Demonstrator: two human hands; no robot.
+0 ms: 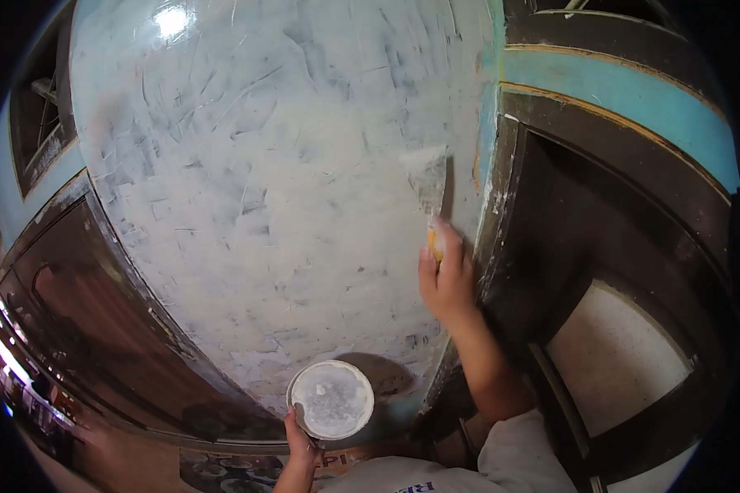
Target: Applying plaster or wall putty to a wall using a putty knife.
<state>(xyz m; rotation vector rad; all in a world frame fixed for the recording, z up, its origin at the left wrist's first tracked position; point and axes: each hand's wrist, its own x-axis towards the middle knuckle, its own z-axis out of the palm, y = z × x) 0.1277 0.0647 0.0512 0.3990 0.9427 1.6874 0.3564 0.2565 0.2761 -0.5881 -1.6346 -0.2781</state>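
My right hand grips the yellow handle of a putty knife, whose wide blade lies flat against the wall near its right edge. The wall is coated in streaky white and grey filler. Lower down, my left hand holds a round flat plate smeared with white filler, close to the bottom of the wall.
A dark wooden door frame borders the wall on the right, with a blue painted band above it. A dark polished door lies to the left, and a window opening at upper left.
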